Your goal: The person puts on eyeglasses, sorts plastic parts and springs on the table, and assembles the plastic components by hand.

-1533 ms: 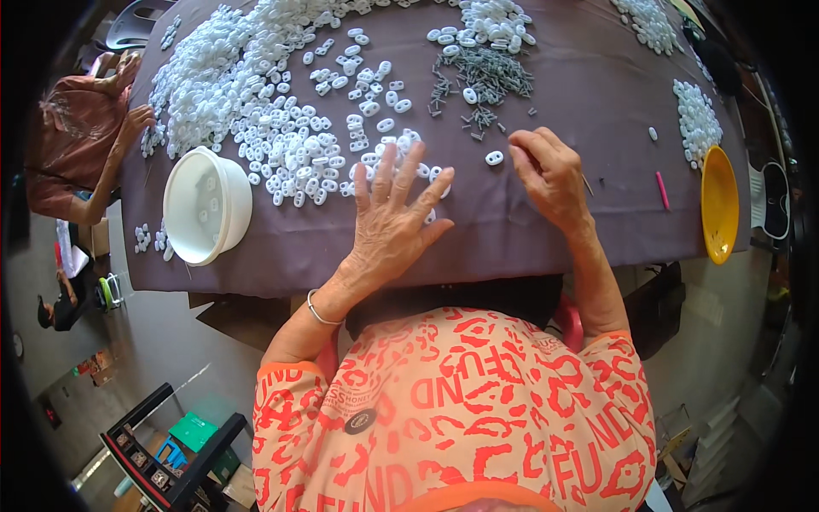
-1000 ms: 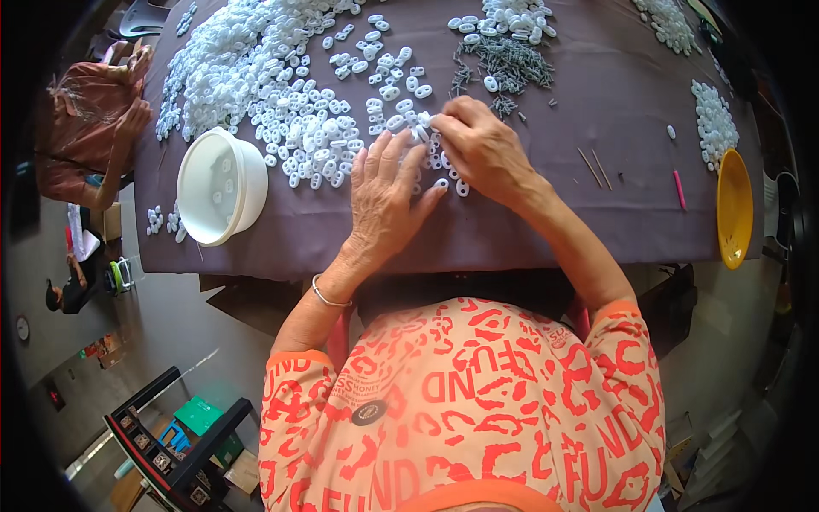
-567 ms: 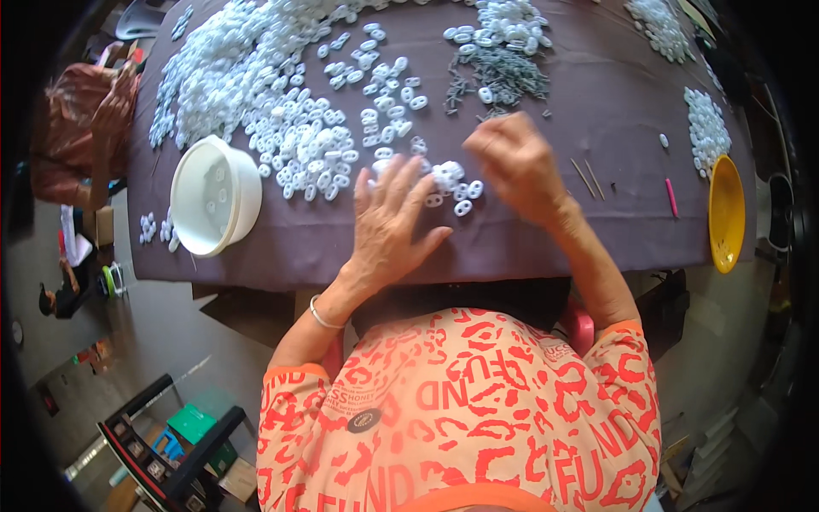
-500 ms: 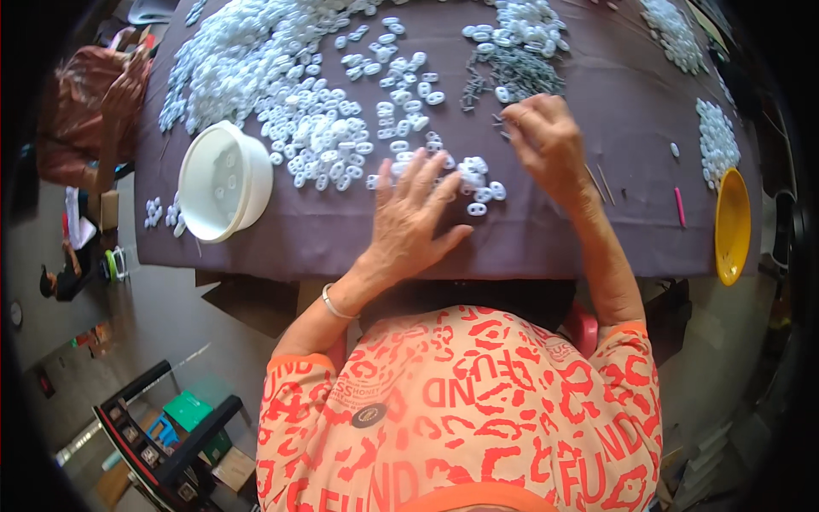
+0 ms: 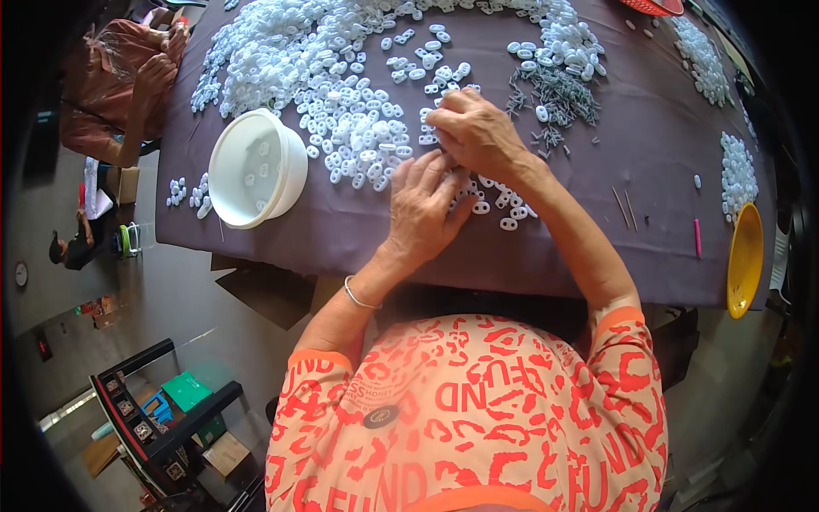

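My left hand (image 5: 426, 203) rests over small white oval pieces with two holes, fingers slightly bent and thumb apart. Bent above its fingertips is my right hand (image 5: 478, 135), thumb and fingers drawn together; whatever they pinch is hidden. The two hands nearly meet. Loose two-holed pieces (image 5: 508, 224) lie just right of my left thumb. Left of my hands spreads a heap of white pieces (image 5: 363, 132). Beyond my right wrist, small grey pins (image 5: 559, 98) are piled beside more white pieces (image 5: 563, 47).
A white tub (image 5: 294, 166) holding a few pieces stands at left. Two thin sticks (image 5: 625, 209), a pink pen-like rod (image 5: 697, 238) and a yellow dish (image 5: 745, 260) lie at right on the dark tablecloth (image 5: 665, 111). Another person's hands (image 5: 156, 72) show at far left.
My right hand has moved left from the grey pins to the fingertips of my left hand. My left fingers have drawn in a little. The whole view has shifted slightly.
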### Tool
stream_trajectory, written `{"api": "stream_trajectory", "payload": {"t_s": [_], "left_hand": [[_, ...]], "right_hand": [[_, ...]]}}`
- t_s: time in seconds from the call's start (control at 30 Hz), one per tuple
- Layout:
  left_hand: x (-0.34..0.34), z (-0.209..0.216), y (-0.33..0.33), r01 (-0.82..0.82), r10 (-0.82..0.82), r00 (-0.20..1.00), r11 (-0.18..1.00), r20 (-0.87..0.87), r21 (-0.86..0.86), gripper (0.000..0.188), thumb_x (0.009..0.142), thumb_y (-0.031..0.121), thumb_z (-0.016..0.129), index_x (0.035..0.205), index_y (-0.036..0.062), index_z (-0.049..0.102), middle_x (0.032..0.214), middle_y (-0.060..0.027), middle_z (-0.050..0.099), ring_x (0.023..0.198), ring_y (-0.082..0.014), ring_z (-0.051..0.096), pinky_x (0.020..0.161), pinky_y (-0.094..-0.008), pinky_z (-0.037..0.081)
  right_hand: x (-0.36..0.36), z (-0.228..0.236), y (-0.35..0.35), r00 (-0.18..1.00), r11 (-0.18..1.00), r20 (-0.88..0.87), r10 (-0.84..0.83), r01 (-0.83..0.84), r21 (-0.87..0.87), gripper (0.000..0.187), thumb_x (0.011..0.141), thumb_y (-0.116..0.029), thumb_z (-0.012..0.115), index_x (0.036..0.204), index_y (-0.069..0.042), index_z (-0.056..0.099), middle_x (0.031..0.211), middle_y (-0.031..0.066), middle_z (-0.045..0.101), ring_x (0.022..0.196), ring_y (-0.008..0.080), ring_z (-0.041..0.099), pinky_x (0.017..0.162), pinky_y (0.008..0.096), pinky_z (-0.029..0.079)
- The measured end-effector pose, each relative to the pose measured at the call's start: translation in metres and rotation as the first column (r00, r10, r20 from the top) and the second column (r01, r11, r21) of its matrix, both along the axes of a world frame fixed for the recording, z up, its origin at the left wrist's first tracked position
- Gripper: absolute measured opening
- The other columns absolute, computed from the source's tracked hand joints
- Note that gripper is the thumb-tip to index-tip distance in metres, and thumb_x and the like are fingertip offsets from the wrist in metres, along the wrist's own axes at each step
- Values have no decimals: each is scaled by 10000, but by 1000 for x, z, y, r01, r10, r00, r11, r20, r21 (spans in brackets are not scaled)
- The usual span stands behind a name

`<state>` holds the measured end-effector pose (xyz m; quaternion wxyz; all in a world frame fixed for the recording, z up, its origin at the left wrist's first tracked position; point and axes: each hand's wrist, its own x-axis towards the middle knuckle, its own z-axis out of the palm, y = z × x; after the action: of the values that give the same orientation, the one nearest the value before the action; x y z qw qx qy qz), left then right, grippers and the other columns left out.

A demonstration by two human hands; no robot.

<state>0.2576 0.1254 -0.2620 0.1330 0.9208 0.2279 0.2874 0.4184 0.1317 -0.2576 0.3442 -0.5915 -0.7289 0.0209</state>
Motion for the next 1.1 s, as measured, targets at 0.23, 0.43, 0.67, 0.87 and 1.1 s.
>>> {"api": "stream_trajectory", "payload": {"t_s": [0.23, 0.43, 0.67, 0.87, 1.1], "left_hand": [[-7, 1, -1, 83, -82, 996, 996, 42, -16, 224, 703, 223, 696, 867, 93, 616, 1007, -38, 589, 1037, -235, 514, 928, -438, 308], [-8, 3, 1, -65, 78, 981, 995, 175, -78, 188, 649, 119, 723, 791, 105, 600, 892, -25, 589, 883, -219, 540, 807, -362, 355], [-5, 3, 1, -132, 134, 977, 991, 163, -26, 198, 637, 99, 729, 792, 115, 607, 880, -9, 580, 862, -209, 515, 772, -345, 356], [-5, 1, 1, -164, 165, 977, 986, 134, -15, 213, 626, 123, 741, 797, 106, 615, 923, -35, 565, 920, -239, 493, 805, -366, 355], [-5, -2, 1, -135, 137, 978, 990, 157, -28, 216, 621, 134, 744, 794, 103, 619, 951, -48, 557, 952, -261, 479, 844, -380, 357]], "right_hand": [[11, 1, -33, 995, 997, 62, 74, -72, -35, 89, 703, -62, 620, 787, -54, 590, 855, 57, 559, 837, 241, 531, 723, 337, 464], [33, 17, -79, 997, 999, -63, 38, -36, 29, 130, 718, -5, 643, 842, -37, 617, 840, 75, 578, 817, 252, 557, 718, 336, 469], [101, 10, -72, 898, 897, 12, -440, 440, -31, 138, 744, -114, 641, 870, -60, 637, 772, 77, 539, 788, 237, 524, 717, 333, 432], [108, 11, -47, 926, 881, 67, -370, 373, -291, 217, 732, -221, 646, 904, -90, 642, 840, 75, 541, 885, 249, 509, 799, 356, 409], [112, 14, -45, 936, 860, 80, -342, 346, -376, 217, 740, -258, 643, 887, -100, 630, 866, 63, 541, 937, 240, 503, 840, 354, 394]]}}
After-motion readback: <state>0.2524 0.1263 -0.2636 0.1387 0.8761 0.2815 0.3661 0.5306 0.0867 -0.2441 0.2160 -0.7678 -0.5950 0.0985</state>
